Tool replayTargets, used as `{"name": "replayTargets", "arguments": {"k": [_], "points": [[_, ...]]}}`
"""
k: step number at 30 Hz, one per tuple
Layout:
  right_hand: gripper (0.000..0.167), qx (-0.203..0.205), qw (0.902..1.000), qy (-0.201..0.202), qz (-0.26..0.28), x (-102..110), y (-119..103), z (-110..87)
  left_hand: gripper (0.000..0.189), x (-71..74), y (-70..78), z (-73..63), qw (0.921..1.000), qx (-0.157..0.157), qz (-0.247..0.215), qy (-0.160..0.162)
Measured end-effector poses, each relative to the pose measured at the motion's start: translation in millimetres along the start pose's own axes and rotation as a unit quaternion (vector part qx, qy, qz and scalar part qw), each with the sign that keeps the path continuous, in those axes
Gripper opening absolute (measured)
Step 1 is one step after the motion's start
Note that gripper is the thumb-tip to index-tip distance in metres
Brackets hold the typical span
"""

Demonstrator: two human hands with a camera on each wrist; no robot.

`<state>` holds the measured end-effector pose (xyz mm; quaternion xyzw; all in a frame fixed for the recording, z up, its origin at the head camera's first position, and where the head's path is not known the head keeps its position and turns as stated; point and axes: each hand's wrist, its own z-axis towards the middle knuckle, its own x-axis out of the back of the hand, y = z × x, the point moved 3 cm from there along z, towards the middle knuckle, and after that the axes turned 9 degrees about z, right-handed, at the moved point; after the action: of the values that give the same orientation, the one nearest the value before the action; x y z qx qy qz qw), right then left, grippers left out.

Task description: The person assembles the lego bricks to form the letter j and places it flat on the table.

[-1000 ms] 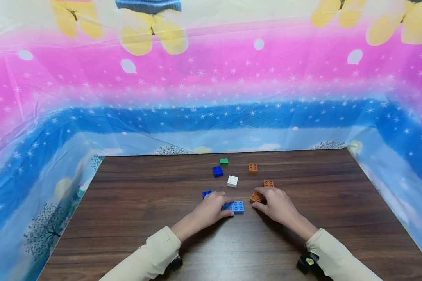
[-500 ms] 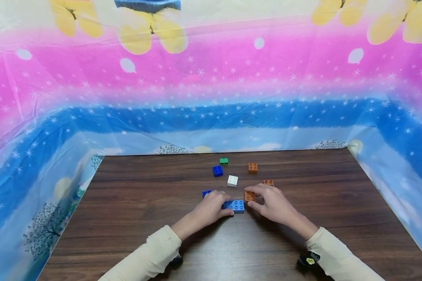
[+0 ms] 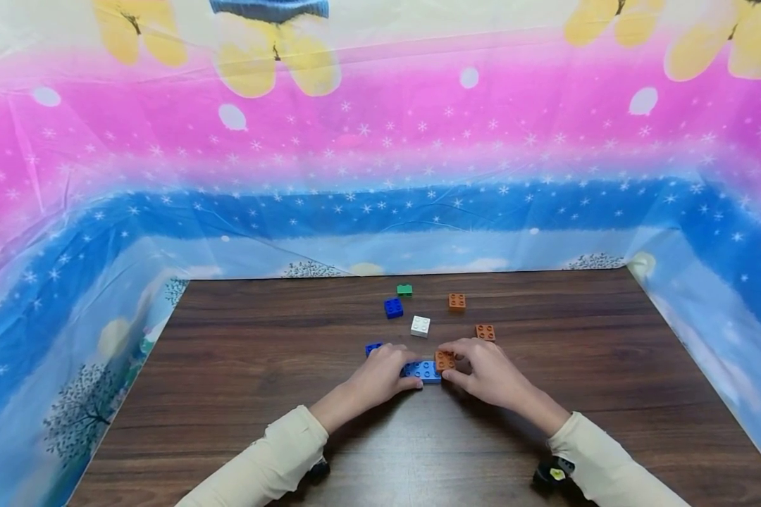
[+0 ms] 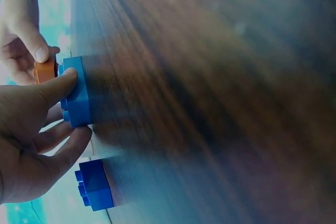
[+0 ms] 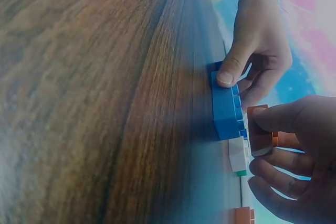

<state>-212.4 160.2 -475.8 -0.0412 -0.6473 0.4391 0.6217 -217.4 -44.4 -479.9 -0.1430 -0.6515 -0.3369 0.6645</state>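
Note:
My left hand (image 3: pixel 383 373) grips the left part of a light blue toy building brick (image 3: pixel 426 372) that lies on the table, thumb on its near side. Between the thumb and fingers of my right hand (image 3: pixel 491 370) is an orange brick (image 3: pixel 444 361), held over the right end of the light blue one. In the right wrist view the orange brick (image 5: pixel 260 129) is just above the studs of the light blue brick (image 5: pixel 224 111). A dark blue brick (image 3: pixel 373 348) lies just beyond my left hand, partly covered by it.
Farther back on the wooden table (image 3: pixel 260 338) lie a white brick (image 3: pixel 421 326), a second dark blue brick (image 3: pixel 393 308), a green brick (image 3: pixel 404 290) and an orange brick (image 3: pixel 456 302). Another orange brick (image 3: pixel 485 332) is just beyond my right hand. A printed cloth (image 3: pixel 380 211) hangs around the table.
My right hand has moved left with the orange brick, from the table on the right to over the light blue brick's right end. The left hand has kept its place.

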Motion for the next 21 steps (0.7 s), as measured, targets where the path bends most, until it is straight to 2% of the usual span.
{"name": "replayTargets", "arguments": {"k": [21], "points": [[0.038, 0.022, 0.9993, -0.015, -0.026, -5.8, -0.6, 2.8, 0.040, -0.9, -1.3, -0.1, 1.0000, -0.002, -0.002, 0.003]]}}
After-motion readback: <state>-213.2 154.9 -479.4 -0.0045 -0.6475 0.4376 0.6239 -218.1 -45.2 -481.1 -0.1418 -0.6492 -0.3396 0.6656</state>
